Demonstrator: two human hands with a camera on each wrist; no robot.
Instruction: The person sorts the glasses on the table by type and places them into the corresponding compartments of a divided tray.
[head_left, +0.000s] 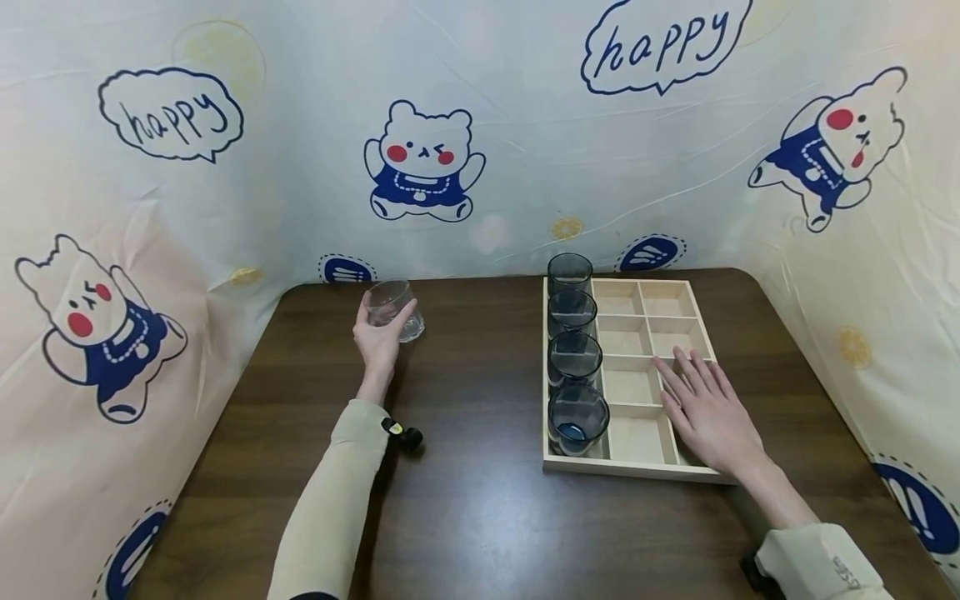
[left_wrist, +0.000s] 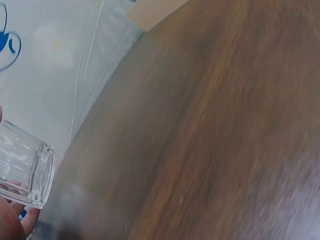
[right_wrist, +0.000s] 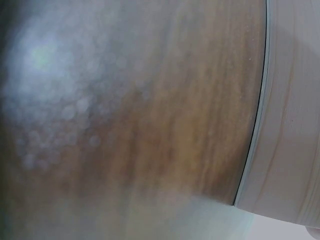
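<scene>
My left hand (head_left: 378, 343) grips a clear drinking glass (head_left: 389, 305) over the far left part of the table, thumb on one side and fingers on the other. In the left wrist view, the thick base of that glass (left_wrist: 41, 175) shows at the left edge. My right hand (head_left: 712, 417) lies flat with fingers extended on the right side of a wooden compartment tray (head_left: 637, 472), covering some of its cells. Several dark tinted glasses (head_left: 577, 412) stand in a row along the tray's left column. The right wrist view shows mainly the tray's outer wall (right_wrist: 287, 115).
The brown wooden table (head_left: 480, 517) extends between the glass in my left hand and the tray. A printed curtain (head_left: 525, 167) with cartoon bears surrounds the table at the back and sides. The tray's middle column (head_left: 632, 382) holds no glasses.
</scene>
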